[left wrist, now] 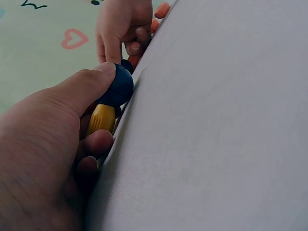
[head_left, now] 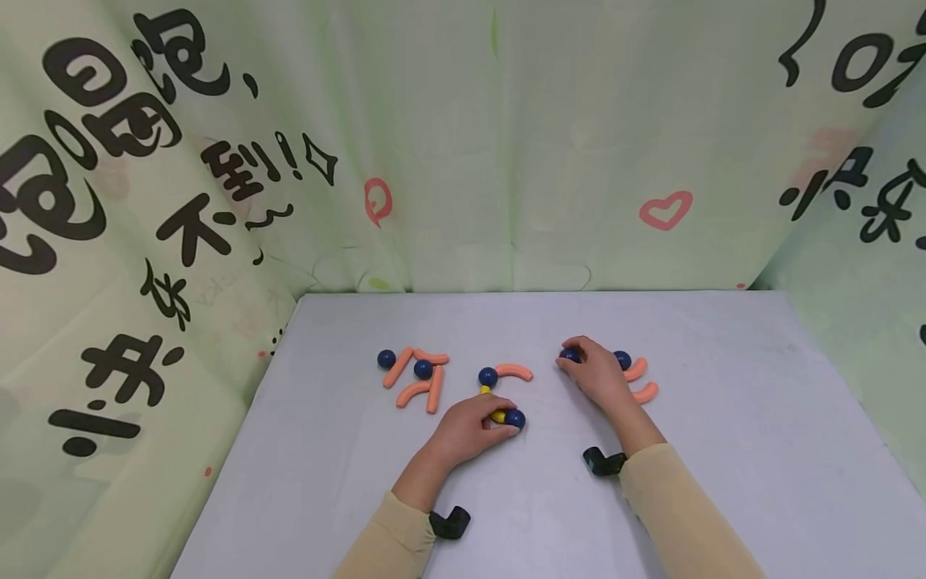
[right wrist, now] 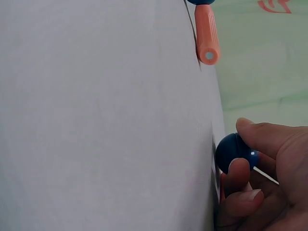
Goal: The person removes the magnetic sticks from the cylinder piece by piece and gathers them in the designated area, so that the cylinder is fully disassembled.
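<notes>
My left hand (head_left: pixel 472 430) grips a dark blue ball (head_left: pixel 514 419) joined to a ribbed yellow rod (left wrist: pixel 102 119); the thumb lies on the ball in the left wrist view. Just beyond these fingers, another blue ball (head_left: pixel 488 377) meets a curved orange rod (head_left: pixel 515 371) and a yellow piece partly hidden by the hand. Farther right, my right hand (head_left: pixel 602 378) pinches a blue ball (right wrist: pixel 227 153) between thumb and fingers, low over the table. Beside its wrist lie two curved orange rods (head_left: pixel 646 392) and a blue ball (head_left: pixel 622 360), partly covered by the hand.
At the left of the white table (head_left: pixel 325 498) lie several orange rods (head_left: pixel 435 390) with two blue balls, one of them a loose-looking ball (head_left: pixel 387 359) at the outer side. A printed curtain (head_left: pixel 542 145) stands behind the table's back edge and along both sides.
</notes>
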Tool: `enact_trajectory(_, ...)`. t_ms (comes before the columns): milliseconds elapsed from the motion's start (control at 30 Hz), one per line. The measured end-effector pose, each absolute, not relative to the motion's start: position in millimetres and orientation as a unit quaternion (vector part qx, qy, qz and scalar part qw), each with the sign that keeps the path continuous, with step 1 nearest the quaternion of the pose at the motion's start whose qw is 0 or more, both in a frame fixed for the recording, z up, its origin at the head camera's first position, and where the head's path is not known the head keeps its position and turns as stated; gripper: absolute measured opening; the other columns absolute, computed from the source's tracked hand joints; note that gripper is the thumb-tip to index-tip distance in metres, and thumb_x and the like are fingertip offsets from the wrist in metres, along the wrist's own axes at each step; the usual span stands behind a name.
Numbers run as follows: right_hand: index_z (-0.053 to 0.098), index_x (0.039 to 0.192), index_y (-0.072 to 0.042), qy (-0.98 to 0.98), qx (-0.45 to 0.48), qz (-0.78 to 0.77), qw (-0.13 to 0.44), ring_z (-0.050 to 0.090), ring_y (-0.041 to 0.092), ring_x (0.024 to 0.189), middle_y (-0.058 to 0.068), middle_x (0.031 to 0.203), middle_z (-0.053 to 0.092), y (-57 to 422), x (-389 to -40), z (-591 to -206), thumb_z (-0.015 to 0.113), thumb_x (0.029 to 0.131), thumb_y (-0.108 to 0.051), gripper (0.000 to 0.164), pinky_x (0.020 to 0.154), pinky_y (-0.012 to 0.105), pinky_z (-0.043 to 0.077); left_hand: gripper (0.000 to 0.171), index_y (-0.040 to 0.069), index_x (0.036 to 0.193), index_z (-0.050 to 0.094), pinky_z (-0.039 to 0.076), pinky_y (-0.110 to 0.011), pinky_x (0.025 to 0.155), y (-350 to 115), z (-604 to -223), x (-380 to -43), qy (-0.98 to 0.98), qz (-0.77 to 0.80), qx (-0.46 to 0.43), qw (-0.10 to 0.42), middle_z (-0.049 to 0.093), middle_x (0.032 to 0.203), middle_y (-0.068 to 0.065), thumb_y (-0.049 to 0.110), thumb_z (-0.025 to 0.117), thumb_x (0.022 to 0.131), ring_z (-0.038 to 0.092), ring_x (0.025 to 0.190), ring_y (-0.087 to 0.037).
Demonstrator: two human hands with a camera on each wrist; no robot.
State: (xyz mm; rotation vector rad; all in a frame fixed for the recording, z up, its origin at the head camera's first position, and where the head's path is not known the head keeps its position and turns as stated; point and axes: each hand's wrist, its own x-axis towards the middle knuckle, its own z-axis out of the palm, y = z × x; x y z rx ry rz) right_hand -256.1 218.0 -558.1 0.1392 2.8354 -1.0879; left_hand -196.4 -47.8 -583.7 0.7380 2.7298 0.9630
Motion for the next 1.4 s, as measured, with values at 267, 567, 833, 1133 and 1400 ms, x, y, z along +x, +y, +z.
enact_trajectory(267,0.053,0.136,-0.011,0.935,0.028,-0.352,0.045,0.049,0.037,0.130,0.017,0.140,0.055,216.3,-254.6,-553.5,0.062,0.098,-0.033,0.045,0.107,0.055,0.041,0.041,0.036,0.127,0.063,0.042,-0.018,0.067,-47.8,-581.5,-195.6,0.911,0.324,0.243,0.082,0.060,0.099,0.016,0.055,0.064,0.090,0.048,0.074,-0.002)
enact_trajectory(567,0.057,0.133,-0.014,0.937,-0.009,-0.349,0.023,0.048,0.037,0.133,0.014,0.141,0.055,204.7,-251.8,-542.0,0.063,0.097,-0.034,0.042,0.107,0.056,0.040,0.041,0.036,0.127,0.063,0.042,-0.018,0.068,-48.3,-582.2,-195.7,0.910,0.327,0.242,0.083,0.060,0.100,0.017,0.055,0.064,0.090,0.049,0.076,-0.002)
enact_trajectory(833,0.060,0.131,-0.018,0.931,-0.052,-0.357,0.050,0.058,0.028,0.106,0.007,0.137,0.060,179.8,-247.2,-540.6,0.064,0.096,-0.039,0.042,0.093,0.047,0.049,0.041,0.036,0.126,0.064,0.042,-0.018,0.068,-47.8,-582.3,-196.7,0.910,0.323,0.247,0.077,0.061,0.099,0.017,0.056,0.064,0.090,0.049,0.076,-0.002)
enact_trajectory(1133,0.064,0.127,-0.017,0.925,-0.082,-0.365,0.060,0.061,0.028,0.111,0.006,0.134,0.062,159.4,-248.8,-550.4,0.062,0.094,-0.049,0.045,0.092,0.046,0.051,0.041,0.035,0.126,0.064,0.041,-0.017,0.067,-48.4,-582.0,-197.0,0.910,0.321,0.253,0.075,0.060,0.095,0.016,0.055,0.064,0.091,0.048,0.074,-0.001)
enact_trajectory(1400,0.070,0.118,-0.018,0.925,-0.132,-0.356,0.028,0.054,0.031,0.123,0.005,0.127,0.065,148.0,-258.9,-559.3,0.067,0.093,-0.044,0.036,0.105,0.051,0.042,0.041,0.035,0.126,0.064,0.041,-0.016,0.067,-49.3,-581.7,-198.6,0.906,0.325,0.260,0.070,0.061,0.096,0.016,0.056,0.063,0.091,0.048,0.074,-0.001)
